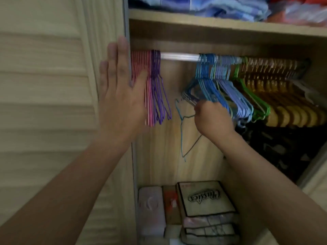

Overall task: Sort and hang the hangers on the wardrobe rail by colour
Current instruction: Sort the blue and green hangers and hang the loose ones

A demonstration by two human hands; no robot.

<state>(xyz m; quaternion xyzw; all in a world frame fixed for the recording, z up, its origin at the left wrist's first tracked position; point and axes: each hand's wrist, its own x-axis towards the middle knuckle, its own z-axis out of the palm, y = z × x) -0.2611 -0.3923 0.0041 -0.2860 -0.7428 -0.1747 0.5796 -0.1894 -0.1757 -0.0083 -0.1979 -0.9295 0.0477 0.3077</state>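
Overhead, the wardrobe rail (pixel 178 56) runs left to right across the cupboard, and everything I do next turns on the bare stretch of it between the purple hangers (pixel 159 89) and the blue hangers (pixel 207 75): that gap lies up and a little to the left of my right hand (pixel 213 119), which is much the nearer one to it. Pink hangers (pixel 141 76) are packed at the far left end, green hangers (pixel 254 96) and yellow hangers (pixel 283 96) fill the right. My left hand (pixel 120 89) is flat and spread, fingers up, against the pink block by the wardrobe's edge, holding nothing. My right is a fist round a loose teal hanger (pixel 182 124), its long axis hanging nearly straight down, hook uppermost, below the blue bunch
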